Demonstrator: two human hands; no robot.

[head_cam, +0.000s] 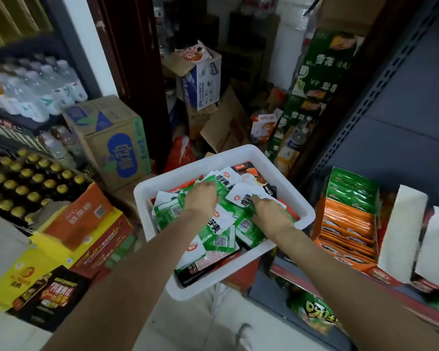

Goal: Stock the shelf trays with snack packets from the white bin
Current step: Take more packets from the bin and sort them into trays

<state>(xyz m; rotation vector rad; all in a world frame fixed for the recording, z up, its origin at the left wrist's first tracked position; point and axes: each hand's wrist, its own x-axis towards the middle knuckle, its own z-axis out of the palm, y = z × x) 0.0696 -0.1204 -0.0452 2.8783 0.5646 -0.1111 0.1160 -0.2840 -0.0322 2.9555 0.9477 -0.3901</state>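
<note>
Two bare forearms, nearest, reaching forward and down into white bin (241, 154); left hand (202, 198) palm-down on heap of snack packets (221, 224), fingers curled among green-and-white packs at bin's middle, actual grip on any one pack not discernible; right hand (269, 211) lower right in same heap, fingertips on white-topped packet (243, 196), whether pinched or merely touched not discernible; packets mostly green with white tops and barcodes, several dark and red ones at bin's far corner and near edge; bin set beside shelf unit at right; shelf tray (347, 224) just right of bin, holding upright rows of orange packets in front and green packets behind; white-wrapped cartons (403, 234) further right on same shelf; stacked cardboard boxes (112, 140) at left of bin; yellow-capped dark bottles (28, 183) and clear water bottles (36, 89) on left racks; green printed cartons (322, 72) standing behind bin at right; pale floor below.
</note>
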